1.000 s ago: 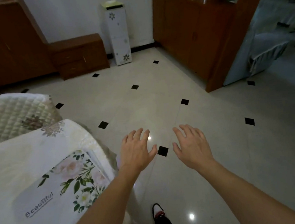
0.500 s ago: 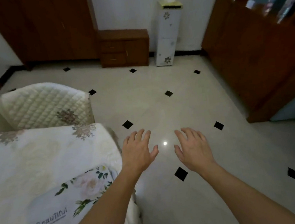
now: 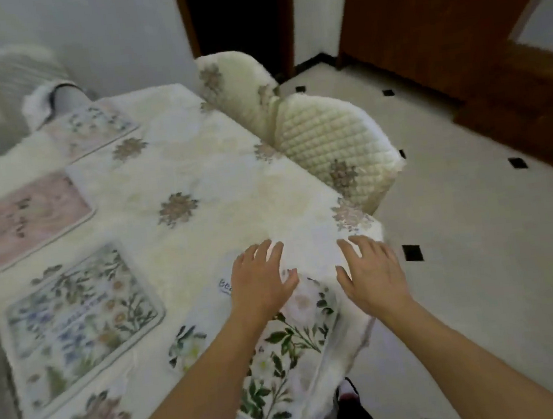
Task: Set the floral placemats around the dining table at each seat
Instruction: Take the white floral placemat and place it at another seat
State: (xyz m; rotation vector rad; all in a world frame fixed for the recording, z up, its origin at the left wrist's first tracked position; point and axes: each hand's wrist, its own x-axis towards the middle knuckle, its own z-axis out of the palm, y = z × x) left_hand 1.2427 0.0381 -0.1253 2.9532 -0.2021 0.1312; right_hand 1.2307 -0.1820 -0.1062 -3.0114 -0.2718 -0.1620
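The dining table [image 3: 215, 168] wears a cream floral cloth. A white placemat [image 3: 293, 341] with green leaves lies at the near end, partly under my arms. My left hand [image 3: 259, 282] hovers open over its far edge. My right hand [image 3: 370, 272] is open above the table's right corner. Along the left side lie a blue-flowered placemat [image 3: 81, 321], a pink placemat [image 3: 33, 219] and a pale placemat [image 3: 90, 129] farther back.
Two quilted cream chairs [image 3: 333, 144] stand against the table's right side. A white covered chair [image 3: 12, 81] is at the far left. Dark wooden cabinets [image 3: 453, 17] line the back right wall. Pale tiled floor [image 3: 478, 238] with black diamonds spreads to the right.
My view has swung left from the floor to the table. Both hands, earlier over the floor, are now above the table's near end and the leafy placemat.
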